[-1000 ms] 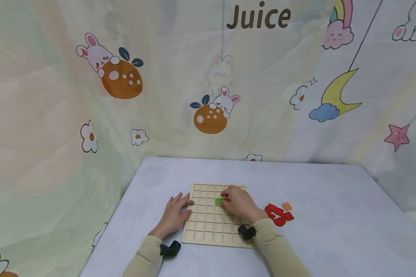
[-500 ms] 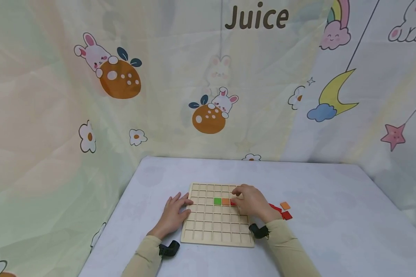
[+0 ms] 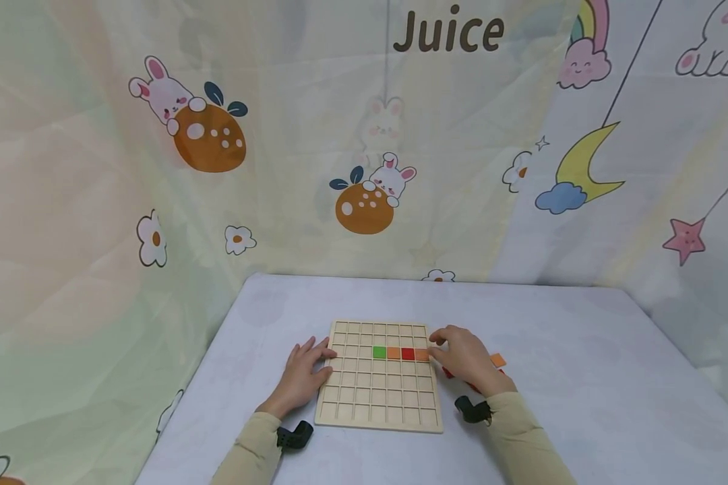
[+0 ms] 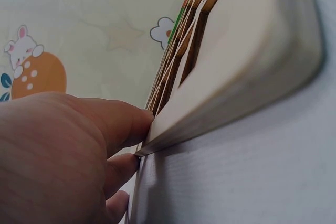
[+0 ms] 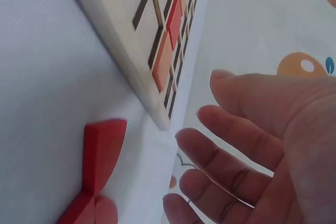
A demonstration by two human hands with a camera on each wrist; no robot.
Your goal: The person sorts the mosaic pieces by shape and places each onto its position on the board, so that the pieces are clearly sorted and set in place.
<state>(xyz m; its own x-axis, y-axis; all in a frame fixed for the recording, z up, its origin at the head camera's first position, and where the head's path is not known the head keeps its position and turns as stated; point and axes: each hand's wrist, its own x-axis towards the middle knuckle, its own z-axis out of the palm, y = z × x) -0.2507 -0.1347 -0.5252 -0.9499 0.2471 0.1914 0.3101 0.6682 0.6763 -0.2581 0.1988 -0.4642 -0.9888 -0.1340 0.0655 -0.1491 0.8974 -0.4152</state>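
A wooden grid board (image 3: 376,391) lies on the table. One of its rows holds a green tile (image 3: 379,352), an orange tile (image 3: 393,353), a red tile (image 3: 408,353) and another orange tile (image 3: 422,355), side by side. My left hand (image 3: 303,374) rests at the board's left edge, its fingertips touching the rim in the left wrist view. Just beyond the right edge hovers my right hand (image 3: 468,357); the right wrist view shows its fingers loosely bent with nothing between them, apart from the orange end tile (image 5: 163,62).
Red pieces (image 5: 102,153) lie on the table right of the board, largely hidden under the right hand in the head view. A loose orange tile (image 3: 498,360) lies beside them. A printed cloth (image 3: 303,135) hangs behind the table (image 3: 570,391).
My right hand has moved right, off the board, uncovering the orange, red and second orange tiles in the row. The left hand has stayed at the board's edge.
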